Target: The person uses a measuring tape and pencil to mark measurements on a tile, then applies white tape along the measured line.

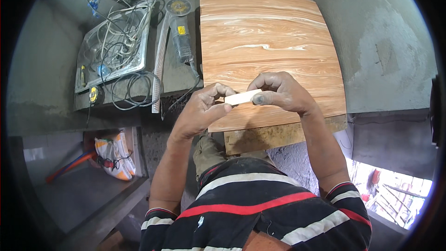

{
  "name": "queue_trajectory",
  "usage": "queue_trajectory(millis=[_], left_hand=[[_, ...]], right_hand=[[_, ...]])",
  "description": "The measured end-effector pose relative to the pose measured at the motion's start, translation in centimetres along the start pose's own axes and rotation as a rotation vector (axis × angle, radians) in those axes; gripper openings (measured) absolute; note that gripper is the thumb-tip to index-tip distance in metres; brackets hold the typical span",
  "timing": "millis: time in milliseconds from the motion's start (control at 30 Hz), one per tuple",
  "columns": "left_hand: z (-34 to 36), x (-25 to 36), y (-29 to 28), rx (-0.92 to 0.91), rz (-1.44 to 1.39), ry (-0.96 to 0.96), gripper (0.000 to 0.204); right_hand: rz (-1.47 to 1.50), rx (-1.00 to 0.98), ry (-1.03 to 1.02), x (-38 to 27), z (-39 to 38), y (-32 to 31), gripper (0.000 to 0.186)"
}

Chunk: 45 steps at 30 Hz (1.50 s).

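Grinder [181, 38], one, lies left of one wood-patterned panel [274, 42]; one cable-filled basin [142, 56] and one tape measure [94, 95] sit farther left; over the panel's near part, left hand [200, 111] and right hand [284, 93] pinch opposite ends of one pale strip [241, 98]; its long axis runs sideways, right end slightly farther away.

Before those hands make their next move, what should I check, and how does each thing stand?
1. Small pale rectangular piece held by bare left hand and bare right hand: ok.
2. Both hands gloved: not ok.
3. Dark grey angle grinder with round disc lying off the brown wood-grained rectangular panel: ok.
4. Grinder unplugged: cannot tell.
5. White and dark cables in pale rectangular tray untangled: not ok.
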<state>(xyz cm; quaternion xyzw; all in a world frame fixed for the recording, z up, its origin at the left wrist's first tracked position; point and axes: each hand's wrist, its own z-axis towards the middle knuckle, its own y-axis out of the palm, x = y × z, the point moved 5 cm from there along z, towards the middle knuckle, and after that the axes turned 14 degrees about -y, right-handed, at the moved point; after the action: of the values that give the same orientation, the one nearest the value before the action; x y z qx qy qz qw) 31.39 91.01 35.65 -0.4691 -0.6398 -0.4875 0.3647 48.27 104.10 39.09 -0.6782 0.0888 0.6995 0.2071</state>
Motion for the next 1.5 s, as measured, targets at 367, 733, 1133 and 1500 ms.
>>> queue_trajectory(millis=[367,733,1133,1500], left_hand=[[1.2,0.0,1.2,0.092,0.349,-0.07,0.018],[2.7,-2.3,2.4,0.182,0.441,-0.16,0.022],[2.8,-3.6,2.5,-0.099,-0.293,-0.292,0.028],[2.0,-3.0,2.3,-0.099,-0.286,-0.25,0.027]], right_hand=[[-0.325,-0.087,-0.04,-1.4,0.7,0.1,0.03],[-0.287,-0.032,0.041,0.0,-0.2,-1.5,0.027],[-0.055,0.061,0.017,2.4,-1.0,-3.7,0.028],[-0.055,0.094,0.022,2.9,-1.1,-3.1,0.025]])
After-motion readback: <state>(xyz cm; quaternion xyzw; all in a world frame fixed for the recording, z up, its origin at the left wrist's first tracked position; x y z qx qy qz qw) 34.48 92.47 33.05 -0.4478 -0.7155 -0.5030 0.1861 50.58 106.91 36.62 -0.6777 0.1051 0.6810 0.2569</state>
